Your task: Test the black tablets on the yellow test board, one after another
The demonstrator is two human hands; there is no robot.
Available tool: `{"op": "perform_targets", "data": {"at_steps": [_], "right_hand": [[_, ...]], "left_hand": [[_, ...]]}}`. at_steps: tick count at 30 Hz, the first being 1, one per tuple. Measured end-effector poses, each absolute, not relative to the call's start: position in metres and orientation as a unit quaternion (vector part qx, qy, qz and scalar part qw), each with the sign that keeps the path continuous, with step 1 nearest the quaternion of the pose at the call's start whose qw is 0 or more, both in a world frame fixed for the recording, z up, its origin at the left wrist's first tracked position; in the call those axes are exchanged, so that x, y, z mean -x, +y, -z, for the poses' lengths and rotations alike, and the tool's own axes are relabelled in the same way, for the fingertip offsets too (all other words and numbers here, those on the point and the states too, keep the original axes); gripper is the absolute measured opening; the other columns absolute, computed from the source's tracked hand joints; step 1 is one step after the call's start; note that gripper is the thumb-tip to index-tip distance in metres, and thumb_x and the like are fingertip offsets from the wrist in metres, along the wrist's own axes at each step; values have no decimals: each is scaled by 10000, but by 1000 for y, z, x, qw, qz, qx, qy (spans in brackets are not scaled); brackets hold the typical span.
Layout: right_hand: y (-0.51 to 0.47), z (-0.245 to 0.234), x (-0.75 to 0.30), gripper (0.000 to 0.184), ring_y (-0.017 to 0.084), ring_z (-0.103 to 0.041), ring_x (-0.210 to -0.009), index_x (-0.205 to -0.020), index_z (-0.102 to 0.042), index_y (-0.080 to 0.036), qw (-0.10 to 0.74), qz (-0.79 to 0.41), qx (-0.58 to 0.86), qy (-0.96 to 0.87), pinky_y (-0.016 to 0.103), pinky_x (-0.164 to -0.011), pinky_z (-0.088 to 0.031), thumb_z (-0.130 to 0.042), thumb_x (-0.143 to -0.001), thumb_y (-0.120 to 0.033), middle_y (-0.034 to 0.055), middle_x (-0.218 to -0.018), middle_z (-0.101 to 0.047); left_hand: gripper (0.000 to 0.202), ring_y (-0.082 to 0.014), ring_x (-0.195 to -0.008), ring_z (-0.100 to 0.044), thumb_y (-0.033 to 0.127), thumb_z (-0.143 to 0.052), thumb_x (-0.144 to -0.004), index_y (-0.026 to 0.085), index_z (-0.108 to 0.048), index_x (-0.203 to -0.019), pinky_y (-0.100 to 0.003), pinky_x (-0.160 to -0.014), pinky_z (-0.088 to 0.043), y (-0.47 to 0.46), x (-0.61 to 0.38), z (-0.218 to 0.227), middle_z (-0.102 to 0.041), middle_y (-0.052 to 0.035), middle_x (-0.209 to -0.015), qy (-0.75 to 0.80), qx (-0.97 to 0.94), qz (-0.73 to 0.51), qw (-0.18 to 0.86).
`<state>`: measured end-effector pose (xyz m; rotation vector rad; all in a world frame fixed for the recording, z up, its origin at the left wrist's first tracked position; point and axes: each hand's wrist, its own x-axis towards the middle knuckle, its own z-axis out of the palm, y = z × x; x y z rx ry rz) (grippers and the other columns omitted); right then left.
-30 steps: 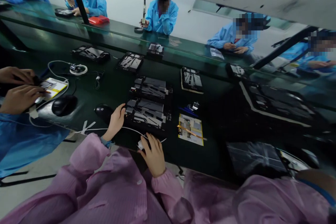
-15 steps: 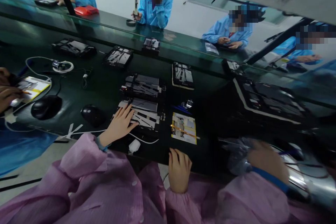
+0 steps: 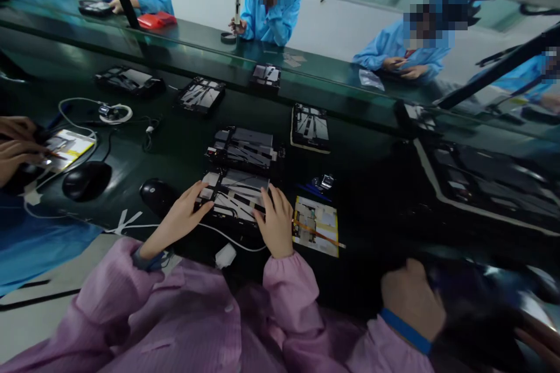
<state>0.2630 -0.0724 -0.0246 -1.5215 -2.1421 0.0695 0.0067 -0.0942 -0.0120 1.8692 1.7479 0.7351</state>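
Observation:
An opened tablet with pale and grey parts inside (image 3: 238, 195) lies on the dark green bench in front of me. My left hand (image 3: 186, 210) rests on its left end, thumb apart from the stretched fingers. On its right end lies my right hand (image 3: 276, 221), also with fingers spread and thumb inward. Both hands touch the tablet; neither is wrapped round it. Right behind it is another opened tablet (image 3: 245, 145). Close by on the right sits a yellow-edged board-like panel (image 3: 317, 224) with an orange flex strip across it.
Black mice (image 3: 157, 195) and a white cable (image 3: 236, 242) lie left and in front. More opened tablets (image 3: 310, 125) stand farther back. A co-worker's hand with a blue wristband (image 3: 411, 297) is at the right, another's hands (image 3: 20, 145) at the left. Blue-clad people sit opposite.
My right hand has moved up from the bench edge onto the tablet's right end. My left hand has shifted to the left end. The neighbour's hand at the right has moved lower.

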Motion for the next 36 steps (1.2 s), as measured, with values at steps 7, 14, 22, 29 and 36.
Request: {"op": "perform_targets", "data": {"at_steps": [7,14,22,29,36], "right_hand": [[-56,22,-251,319,240,-501,-996,-1198,-569,-155,174,0,522,-835,409,-933,-386,-458,-903,-209,95,-992,-612],[-49,33,-248,444,204,-539,-938,-1209,-521,-124,305,-45,559,-770,363,-877,-405,-369,-801,-37,91,-1008,-634],[-73,32,-278,313,221,-571,-988,-807,-625,-167,456,-84,644,-608,370,-895,-417,-380,-912,-333,115,-1017,-641],[-88,35,-293,356,232,-624,-892,-876,-631,-160,361,-176,676,-618,374,-823,-440,-329,-892,-348,112,-1014,-686],[-93,10,-293,408,217,-603,-887,-921,-638,-180,370,-194,649,-636,346,-810,-424,-306,-910,-418,78,-959,-694]], "left_hand": [[580,-235,-1287,-433,485,-464,-889,209,-391,-1393,-339,-1111,-300,-92,0,-7,-459,-60,-1401,609,-664,-269,339],[552,-244,-1347,-361,477,-523,-860,263,-436,-1361,-356,-1120,-295,-98,1,-24,-417,-32,-1445,589,-543,-352,484],[479,-227,-1349,-366,406,-577,-833,264,-486,-1282,-334,-1113,-319,-99,1,-22,-463,-37,-1409,587,-449,-418,528],[438,-215,-1315,-413,428,-572,-836,260,-517,-1237,-303,-1114,-305,-98,9,-14,-499,-39,-1374,585,-476,-408,514],[491,-233,-1333,-384,432,-587,-823,246,-473,-1263,-357,-1110,-325,-101,4,-6,-407,-66,-1438,572,-484,-429,504]]}}
